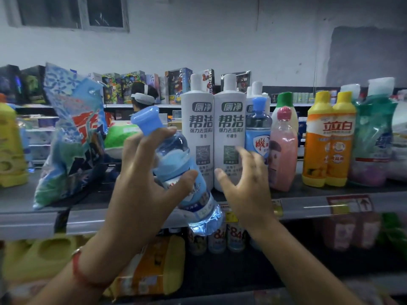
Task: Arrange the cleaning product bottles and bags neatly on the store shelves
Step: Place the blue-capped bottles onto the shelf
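Observation:
My left hand point(141, 179) grips a clear blue bottle point(176, 164) with a blue cap, tilted to the left in front of the top shelf point(308, 205). My right hand point(244, 183) is spread open just right of it, fingers near the foot of two tall white bottles point(213, 133) without holding them. A second blue-capped bottle point(258, 128) and a pink bottle point(283, 150) stand to the right of the white ones. A blue detergent bag point(70, 133) leans at the left of the shelf.
Two orange and yellow bottles point(328, 142) and a green bag point(374, 133) stand at the right. A yellow jug point(11, 146) sits at the far left. The lower shelf holds yellow jugs point(41, 256), an orange bag point(152, 267) and small bottles point(226, 236). A person stands behind the shelves.

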{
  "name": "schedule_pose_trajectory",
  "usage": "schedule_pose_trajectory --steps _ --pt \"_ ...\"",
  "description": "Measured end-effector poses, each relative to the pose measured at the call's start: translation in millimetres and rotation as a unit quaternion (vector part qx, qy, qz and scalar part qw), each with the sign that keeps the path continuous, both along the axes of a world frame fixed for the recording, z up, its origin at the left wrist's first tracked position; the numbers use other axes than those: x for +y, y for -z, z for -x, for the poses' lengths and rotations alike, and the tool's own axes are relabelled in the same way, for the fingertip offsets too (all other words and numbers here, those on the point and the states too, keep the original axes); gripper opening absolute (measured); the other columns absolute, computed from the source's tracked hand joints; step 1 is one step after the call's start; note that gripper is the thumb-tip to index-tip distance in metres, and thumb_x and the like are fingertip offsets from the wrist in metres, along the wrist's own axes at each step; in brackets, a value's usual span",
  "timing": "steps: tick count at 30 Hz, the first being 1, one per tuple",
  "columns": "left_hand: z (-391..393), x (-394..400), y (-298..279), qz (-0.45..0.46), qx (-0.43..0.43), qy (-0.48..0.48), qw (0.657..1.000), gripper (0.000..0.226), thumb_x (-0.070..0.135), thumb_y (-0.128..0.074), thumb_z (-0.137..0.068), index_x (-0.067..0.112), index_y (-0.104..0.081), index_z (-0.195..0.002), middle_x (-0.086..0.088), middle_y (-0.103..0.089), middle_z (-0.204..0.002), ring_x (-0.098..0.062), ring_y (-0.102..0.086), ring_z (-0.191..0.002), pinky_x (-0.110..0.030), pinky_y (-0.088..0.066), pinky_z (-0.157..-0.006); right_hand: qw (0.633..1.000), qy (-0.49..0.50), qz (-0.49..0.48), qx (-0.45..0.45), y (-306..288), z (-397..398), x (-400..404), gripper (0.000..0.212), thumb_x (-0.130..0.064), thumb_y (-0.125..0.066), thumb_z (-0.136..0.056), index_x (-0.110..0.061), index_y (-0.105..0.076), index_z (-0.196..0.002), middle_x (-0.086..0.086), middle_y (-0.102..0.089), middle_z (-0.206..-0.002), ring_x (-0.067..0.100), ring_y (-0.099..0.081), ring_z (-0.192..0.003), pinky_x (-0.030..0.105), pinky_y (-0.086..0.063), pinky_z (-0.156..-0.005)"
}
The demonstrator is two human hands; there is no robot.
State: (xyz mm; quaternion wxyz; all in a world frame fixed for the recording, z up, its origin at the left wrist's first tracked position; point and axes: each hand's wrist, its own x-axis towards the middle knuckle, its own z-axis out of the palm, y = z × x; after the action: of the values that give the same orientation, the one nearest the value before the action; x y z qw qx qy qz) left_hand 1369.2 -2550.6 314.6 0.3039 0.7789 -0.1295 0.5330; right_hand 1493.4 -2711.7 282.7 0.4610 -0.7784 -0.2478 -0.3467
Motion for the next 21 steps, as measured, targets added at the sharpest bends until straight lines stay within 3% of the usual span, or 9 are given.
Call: schedule_pose_trajectory --steps 3,6,8,12,14,16,19,21 --pt "-4 -2 7 0.051 0.016 0.031 0.998 0.058 0.049 -0.070 -0.076 0.061 -0.040 -0.125 0.026 -0.043 -0.126 -0.003 -0.055 -0.116 -0.029 -0.056 -0.088 0.982 -0.174 0.011 0.075 14 45 -15 0.049 -0.064 -0.051 -0.088 -0.038 -0.055 -0.129 -0.019 -0.057 -0.129 -0.004 -0.053 -0.120 0.026 -0.049 -0.098" --pt "-6 -12 21 0.110 0.055 0.071 0.990 0.058 0.039 -0.080 -0.081 0.052 -0.046 -0.126 0.013 -0.050 -0.129 -0.001 -0.059 -0.112 -0.019 -0.056 -0.079 0.919 -0.325 0.039 0.220 32 74 -28 0.055 -0.057 -0.072 -0.085 -0.049 -0.047 -0.133 -0.021 -0.064 -0.122 -0.002 -0.065 -0.108 0.026 -0.058 -0.087" --pt "-4 -24 35 0.135 0.087 0.111 0.981 0.057 0.032 -0.077 -0.084 0.049 -0.047 -0.130 0.010 -0.051 -0.133 0.001 -0.061 -0.111 -0.016 -0.056 -0.078 0.923 -0.299 0.042 0.240 50 80 -36 0.068 -0.045 -0.084 -0.078 -0.057 -0.043 -0.132 -0.022 -0.063 -0.124 -0.003 -0.066 -0.107 0.025 -0.059 -0.086" --pt "6 -50 77 0.202 0.139 0.170 0.954 0.081 0.034 -0.074 -0.082 0.053 -0.031 -0.149 0.016 -0.047 -0.147 -0.005 -0.061 -0.121 -0.024 -0.059 -0.083 0.913 -0.282 0.015 0.296 88 92 -55 0.064 -0.025 -0.086 -0.078 -0.054 -0.051 -0.123 -0.023 -0.068 -0.114 0.000 -0.069 -0.099 0.027 -0.060 -0.081" --pt "14 -60 103 0.242 0.146 0.170 0.944 0.091 0.039 -0.075 -0.088 0.059 -0.014 -0.152 0.015 -0.053 -0.143 -0.011 -0.063 -0.121 -0.029 -0.059 -0.086 0.900 -0.284 0.010 0.331 110 101 -64 0.063 -0.020 -0.086 -0.078 -0.048 -0.054 -0.124 -0.023 -0.069 -0.112 0.001 -0.070 -0.099 0.024 -0.060 -0.080" --pt "23 -67 129 0.304 0.165 0.157 0.925 0.090 0.043 -0.072 -0.088 0.059 -0.011 -0.152 0.009 -0.059 -0.133 -0.014 -0.067 -0.116 -0.032 -0.059 -0.086 0.887 -0.279 0.004 0.367 132 112 -71 0.063 -0.017 -0.086 -0.077 -0.045 -0.055 -0.124 -0.022 -0.070 -0.111 0.002 -0.070 -0.098 0.023 -0.059 -0.079" --pt "35 -69 168 0.412 0.241 0.167 0.863 0.081 0.056 -0.065 -0.083 0.050 -0.024 -0.153 0.009 -0.066 -0.129 -0.015 -0.067 -0.116 -0.040 -0.057 -0.093 0.868 -0.268 0.003 0.418 164 128 -79 0.062 -0.018 -0.088 -0.074 -0.042 -0.057 -0.123 -0.020 -0.072 -0.110 0.003 -0.071 -0.097 0.025 -0.059 -0.081" --pt "44 -73 192 0.464 0.316 0.207 0.801 0.076 0.064 -0.058 -0.084 0.032 -0.039 -0.151 0.000 -0.067 -0.132 -0.025 -0.065 -0.121 -0.047 -0.056 -0.097 0.852 -0.274 0.004 0.446 182 138 -83 0.058 -0.015 -0.087 -0.074 -0.039 -0.060 -0.119 -0.018 -0.073 -0.106 0.004 -0.072 -0.095 0.022 -0.058 -0.078"
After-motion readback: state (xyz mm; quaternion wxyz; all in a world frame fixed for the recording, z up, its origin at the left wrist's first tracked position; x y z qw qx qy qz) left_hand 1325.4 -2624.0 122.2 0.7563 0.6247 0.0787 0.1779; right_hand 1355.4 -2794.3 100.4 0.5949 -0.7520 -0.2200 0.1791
